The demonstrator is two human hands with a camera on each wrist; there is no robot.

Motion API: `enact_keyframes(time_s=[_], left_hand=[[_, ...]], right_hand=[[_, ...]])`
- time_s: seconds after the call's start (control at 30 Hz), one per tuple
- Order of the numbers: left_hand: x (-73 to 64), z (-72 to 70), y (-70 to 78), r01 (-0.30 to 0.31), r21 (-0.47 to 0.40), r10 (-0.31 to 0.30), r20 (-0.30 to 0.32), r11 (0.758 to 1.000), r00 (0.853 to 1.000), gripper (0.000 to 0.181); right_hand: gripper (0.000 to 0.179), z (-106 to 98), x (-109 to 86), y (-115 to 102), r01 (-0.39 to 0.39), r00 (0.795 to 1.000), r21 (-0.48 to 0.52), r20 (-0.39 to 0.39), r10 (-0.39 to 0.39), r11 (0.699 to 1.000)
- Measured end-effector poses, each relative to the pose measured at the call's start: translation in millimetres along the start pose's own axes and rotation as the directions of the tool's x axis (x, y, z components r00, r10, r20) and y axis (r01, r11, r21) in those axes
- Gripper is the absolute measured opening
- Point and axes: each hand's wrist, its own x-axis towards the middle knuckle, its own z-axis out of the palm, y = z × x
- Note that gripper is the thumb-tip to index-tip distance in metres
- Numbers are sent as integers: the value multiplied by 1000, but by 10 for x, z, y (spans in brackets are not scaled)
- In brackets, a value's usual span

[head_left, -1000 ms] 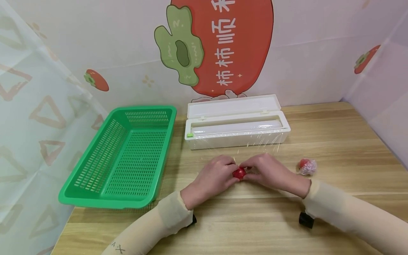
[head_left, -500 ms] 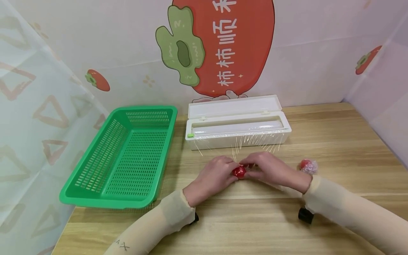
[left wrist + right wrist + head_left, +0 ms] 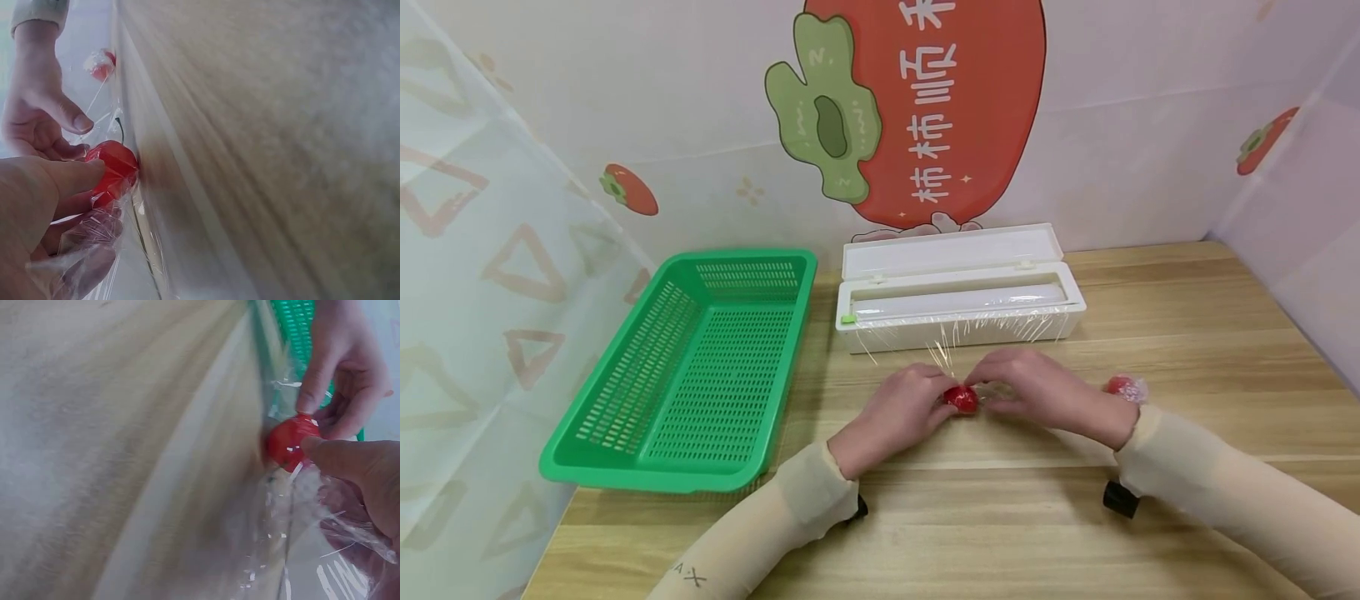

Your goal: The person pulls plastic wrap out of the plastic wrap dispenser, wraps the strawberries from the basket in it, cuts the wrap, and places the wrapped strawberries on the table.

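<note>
A glossy red cherry (image 3: pixel 961 399) with a thin dark stem lies under clear cling film (image 3: pixel 94 234), low over the table. My left hand (image 3: pixel 898 406) grips it between thumb and fingers through the film. On its right side my right hand (image 3: pixel 1037 392) pinches film gathered beside the fruit; in the right wrist view its thumb (image 3: pixel 344 456) overlaps the cherry's edge. Film stretches from the hands back to the open white cling film box (image 3: pixel 962 333) with its roll inside. Beyond the right wrist sits a second red fruit (image 3: pixel 1122 386), crumpled in film.
A green perforated basket (image 3: pixel 775 400) stands at the left of the wooden table (image 3: pixel 1000 533). The box's raised lid (image 3: pixel 951 250) leans near the back wall. A side wall edges the table on the right.
The cherry has shifted slightly left and up with my left hand. My right hand has drawn a little away from it, and a strip of film shows between.
</note>
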Motion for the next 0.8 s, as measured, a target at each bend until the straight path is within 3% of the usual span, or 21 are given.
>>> enact_keyframes(time_s=[0.23,0.43,0.7,0.8], left_hand=[[7,-2,-22,11,8,-11,-4,1000,1000,21],[24,2,-33,21,25,-20,-10,999,1000,21],[62,2,-34,64,-8,-64,-24,998,998,15],[65,9,-38,50,27,-49,-54,998,997,14]], right_hand=[[30,92,-14,-9,37,995,-64,-87,-42,997],[32,120,-4,-11,39,992,-73,-114,-47,997],[30,177,54,34,5,992,-66,-126,-13,998],[29,179,76,45,-32,993,-56,-112,26,998]])
